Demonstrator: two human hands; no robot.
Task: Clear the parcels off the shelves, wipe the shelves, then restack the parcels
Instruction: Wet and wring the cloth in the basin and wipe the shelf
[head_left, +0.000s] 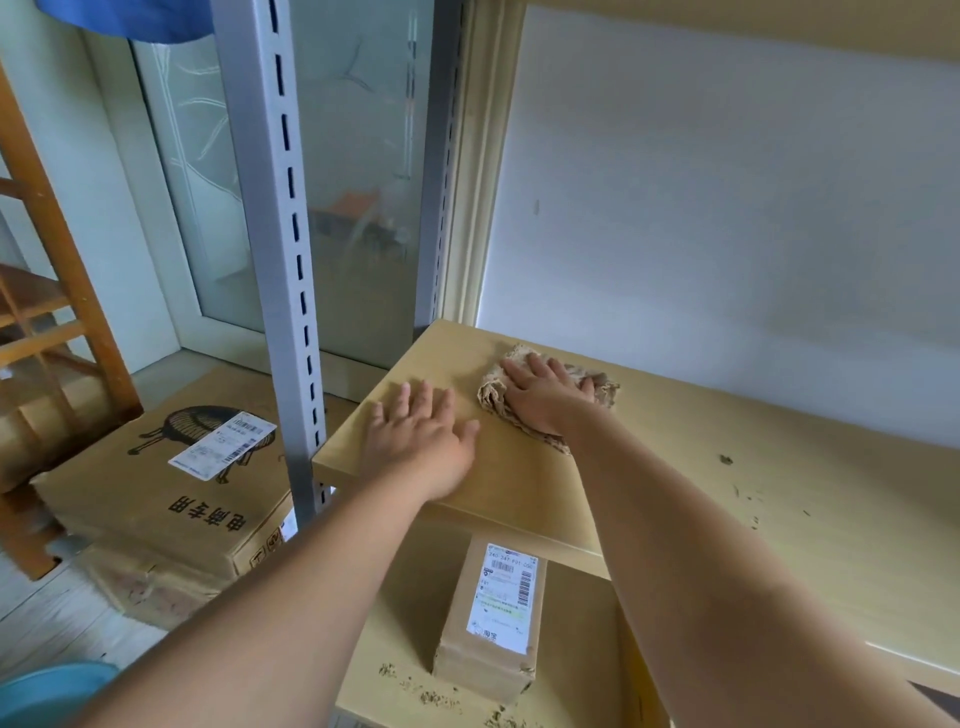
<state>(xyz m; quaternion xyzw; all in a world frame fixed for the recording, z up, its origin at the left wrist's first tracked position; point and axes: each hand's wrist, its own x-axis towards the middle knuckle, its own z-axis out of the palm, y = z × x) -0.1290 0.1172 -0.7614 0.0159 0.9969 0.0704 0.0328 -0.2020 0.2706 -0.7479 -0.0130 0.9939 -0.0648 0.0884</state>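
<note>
Pressing flat on the cloth (545, 397), your right hand (548, 397) has its fingers straight and spread, palm down, not curled round anything; the cloth is crumpled, tan, and lies on the upper shelf (675, 467) near its back left corner. Your left hand (423, 441) rests palm down on the same shelf just left of the cloth, fingers straight and fanned, holding nothing, close to the shelf's left edge. Both forearms reach in from the bottom of the view.

Dark crumbs (727, 460) dot the upper shelf to the right of your right arm, well apart from the cloth. On the lower shelf (395, 597), between your two forearms, one small parcel (493, 623) stands with a white label facing up; more crumbs lie on that shelf around its near end.

A grey slotted post (291, 260) rises at the front left corner of the rack. Left of it, off the rack, a big parcel (166, 488) with a printed drawing and a white label lies flat on top of another box (145, 587) on the floor. A wooden frame (57, 291) stands further left, touching or just beside that stack; you cannot tell which. A blue basin's rim (47, 691) shows at the bottom left corner. Behind the rack there is a frosted glass door (358, 171) and a white wall (727, 234).
</note>
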